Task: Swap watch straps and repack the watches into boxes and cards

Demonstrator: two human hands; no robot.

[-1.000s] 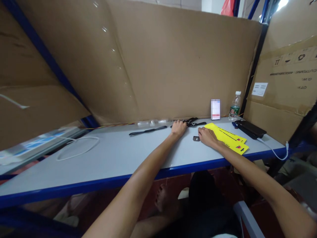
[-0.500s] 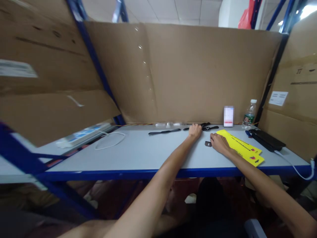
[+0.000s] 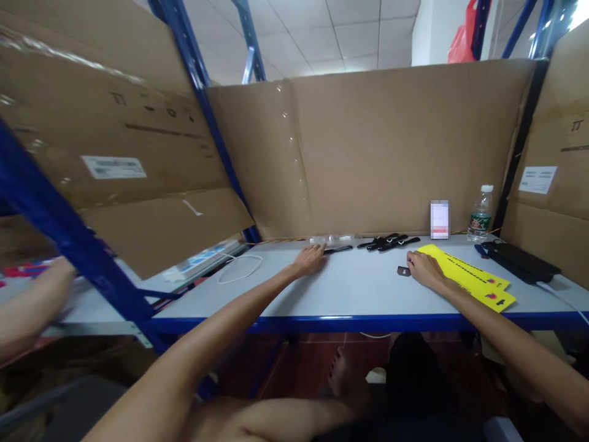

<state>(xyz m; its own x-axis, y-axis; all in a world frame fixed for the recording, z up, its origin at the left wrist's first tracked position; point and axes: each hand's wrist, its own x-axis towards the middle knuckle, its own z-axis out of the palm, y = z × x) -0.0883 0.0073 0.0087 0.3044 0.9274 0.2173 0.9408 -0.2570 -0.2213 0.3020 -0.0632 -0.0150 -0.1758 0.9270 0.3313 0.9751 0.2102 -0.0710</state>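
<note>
My left hand (image 3: 310,259) rests low over the table, its fingers closed on the left part of a thin black strap (image 3: 339,250). The strap's right end sticks out past the fingertips. To the right lies a pile of black straps (image 3: 387,243) with small shiny marks. My right hand (image 3: 424,269) has its fingers curled at the left edge of the yellow printed cards (image 3: 473,279). A small dark tag (image 3: 404,271) lies at its thumb; whatever is under the fingers is hidden.
Behind stands a cardboard wall (image 3: 405,141). A phone (image 3: 440,220), a water bottle (image 3: 480,216) and a black case (image 3: 522,261) are on the right. At left are a white cable (image 3: 239,270) and power strip (image 3: 202,261). Another person's arm (image 3: 34,307) shows far left.
My left hand has moved left from the pile of black straps to the single strap. My right hand stays beside the tag and cards. The view has turned left, and another person's arm now shows.
</note>
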